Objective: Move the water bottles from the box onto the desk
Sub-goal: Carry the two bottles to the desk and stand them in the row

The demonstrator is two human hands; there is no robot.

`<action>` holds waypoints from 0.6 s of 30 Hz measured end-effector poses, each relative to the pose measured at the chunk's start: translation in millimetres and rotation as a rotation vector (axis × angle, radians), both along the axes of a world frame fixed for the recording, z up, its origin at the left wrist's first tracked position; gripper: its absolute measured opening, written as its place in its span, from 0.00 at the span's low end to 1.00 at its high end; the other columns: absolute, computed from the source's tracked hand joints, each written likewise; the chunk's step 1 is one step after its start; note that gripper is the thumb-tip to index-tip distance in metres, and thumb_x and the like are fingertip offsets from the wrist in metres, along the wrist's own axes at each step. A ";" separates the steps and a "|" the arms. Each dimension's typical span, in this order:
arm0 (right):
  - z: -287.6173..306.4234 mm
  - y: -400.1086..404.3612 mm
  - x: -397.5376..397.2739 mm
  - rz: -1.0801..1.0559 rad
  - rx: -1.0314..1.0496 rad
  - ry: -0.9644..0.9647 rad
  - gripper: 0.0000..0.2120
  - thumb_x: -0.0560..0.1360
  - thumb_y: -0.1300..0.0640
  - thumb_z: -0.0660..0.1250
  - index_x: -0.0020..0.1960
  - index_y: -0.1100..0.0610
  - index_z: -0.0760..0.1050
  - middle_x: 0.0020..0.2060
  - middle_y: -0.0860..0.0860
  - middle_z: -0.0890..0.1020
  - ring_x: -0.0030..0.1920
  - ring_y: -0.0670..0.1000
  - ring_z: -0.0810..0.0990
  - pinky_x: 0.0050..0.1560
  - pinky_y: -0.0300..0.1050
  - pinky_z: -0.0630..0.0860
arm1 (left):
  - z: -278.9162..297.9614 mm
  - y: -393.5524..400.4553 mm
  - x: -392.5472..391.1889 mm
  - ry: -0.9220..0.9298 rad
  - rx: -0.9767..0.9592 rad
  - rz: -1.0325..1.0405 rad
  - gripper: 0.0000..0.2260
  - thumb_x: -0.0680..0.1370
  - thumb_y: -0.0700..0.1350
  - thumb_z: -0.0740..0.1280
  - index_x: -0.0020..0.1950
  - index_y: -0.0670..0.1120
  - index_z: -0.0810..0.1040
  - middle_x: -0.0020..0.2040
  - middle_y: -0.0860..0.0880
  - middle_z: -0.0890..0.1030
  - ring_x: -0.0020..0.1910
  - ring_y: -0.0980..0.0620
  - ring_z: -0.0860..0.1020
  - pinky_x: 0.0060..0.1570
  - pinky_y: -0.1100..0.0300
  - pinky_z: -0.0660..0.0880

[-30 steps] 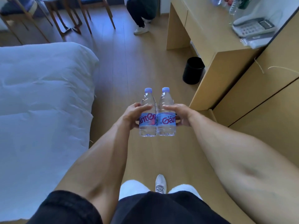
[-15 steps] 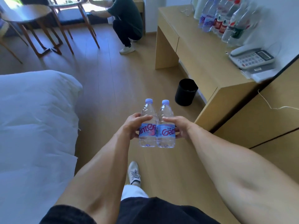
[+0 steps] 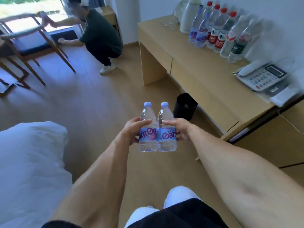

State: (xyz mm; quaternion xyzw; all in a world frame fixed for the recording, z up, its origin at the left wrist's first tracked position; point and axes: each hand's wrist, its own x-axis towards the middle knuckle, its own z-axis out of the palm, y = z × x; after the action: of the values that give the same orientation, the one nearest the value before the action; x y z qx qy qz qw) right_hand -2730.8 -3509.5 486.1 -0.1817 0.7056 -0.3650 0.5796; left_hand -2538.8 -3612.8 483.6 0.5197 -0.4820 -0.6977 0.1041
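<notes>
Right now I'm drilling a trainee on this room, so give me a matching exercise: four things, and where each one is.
Things:
1. two held bottles
2. black bin
3. telephone
4. white kettle

Places:
A. far end of the desk
B. floor beside the desk
C. desk's near end
D. between the left hand and right hand

Pairs: 1-D, 2-B, 3-C, 4-A

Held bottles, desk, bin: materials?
Held bottles: clear thin plastic, glossy; water visible through them, lilac plastic caps, printed film labels. Desk: light wood-look, matte, probably laminate board. Bin: black, dull; plastic or metal unclear.
</notes>
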 end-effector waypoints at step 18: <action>51.9 -210.3 -239.8 -0.340 -0.124 0.076 0.18 0.72 0.47 0.75 0.59 0.52 0.77 0.47 0.51 0.84 0.44 0.49 0.82 0.43 0.46 0.79 | 61.7 -261.2 -287.0 0.057 -0.096 -0.308 0.19 0.74 0.49 0.76 0.63 0.48 0.78 0.52 0.42 0.84 0.45 0.46 0.83 0.50 0.44 0.83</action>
State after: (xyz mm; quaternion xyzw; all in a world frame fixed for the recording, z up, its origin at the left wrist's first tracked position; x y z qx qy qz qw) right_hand -2970.6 -3719.8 538.1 -0.1089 0.7237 -0.4933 0.4702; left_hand -2825.8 -3874.0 545.2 0.4143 -0.5854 -0.6960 0.0341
